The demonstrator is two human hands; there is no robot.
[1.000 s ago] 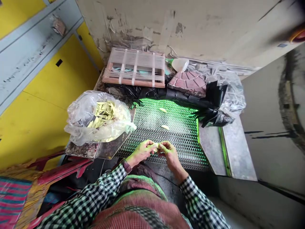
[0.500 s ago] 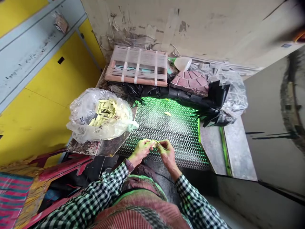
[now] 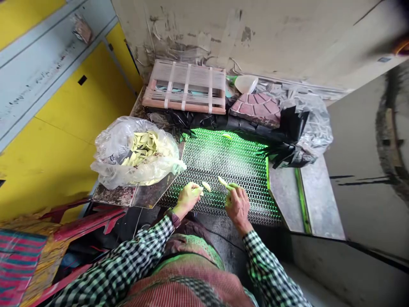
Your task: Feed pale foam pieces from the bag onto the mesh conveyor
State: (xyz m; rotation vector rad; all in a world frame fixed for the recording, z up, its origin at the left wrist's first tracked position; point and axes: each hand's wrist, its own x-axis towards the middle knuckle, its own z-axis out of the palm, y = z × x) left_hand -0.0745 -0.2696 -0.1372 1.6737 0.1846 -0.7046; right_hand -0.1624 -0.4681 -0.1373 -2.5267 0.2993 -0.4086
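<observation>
Metal mesh [image 3: 204, 158], green-lit | near slice [image 3: 206, 186], pale, curved | far slice [image 3: 227, 136], green-tinted

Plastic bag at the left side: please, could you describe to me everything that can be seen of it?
The plastic bag looks thin, cloudy and crumpled, with dark specks and smears. Its wide mouth gapes upward, showing a heap of pale, curved pieces inside. It rests on a stained ledge, a gathered corner pointing toward the mesh surface. Neither the left hand nor the right hand touches it. Its underside is hidden.
</observation>
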